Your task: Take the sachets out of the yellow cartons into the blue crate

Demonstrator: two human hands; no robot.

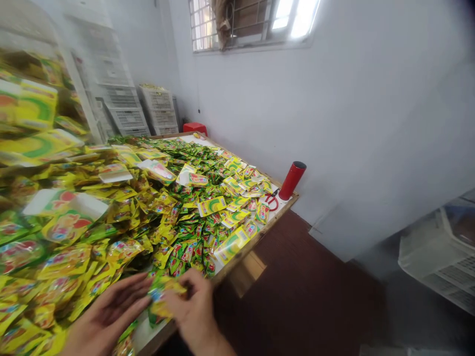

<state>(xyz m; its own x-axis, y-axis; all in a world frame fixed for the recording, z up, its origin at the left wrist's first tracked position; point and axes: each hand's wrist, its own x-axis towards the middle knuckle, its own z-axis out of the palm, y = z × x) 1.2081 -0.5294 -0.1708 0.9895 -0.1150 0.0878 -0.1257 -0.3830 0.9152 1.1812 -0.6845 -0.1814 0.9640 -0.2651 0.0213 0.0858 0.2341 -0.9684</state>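
My right hand (196, 309) is closed on a yellow candy packet (165, 296) at the near edge of the table, with a bit of green wrapper showing beneath it. Fingers stretched out and slightly curved, my left hand (107, 314) is at the packet's left side; whether it touches the packet is hard to tell. Around both hands lies a big heap of small yellow packets (124, 249) and green packets (187, 249). Flat yellow cartons (212, 206) and an open carton (70, 217) rest on the heap.
A red cylinder (291, 183) stands at the table's right corner, beside red-handled scissors (272, 200). White crates (128, 118) are stacked at the back left, near a red stool (195, 128). Another white crate (441, 267) is at the right. A wall runs behind the wood-edged table (256, 240).
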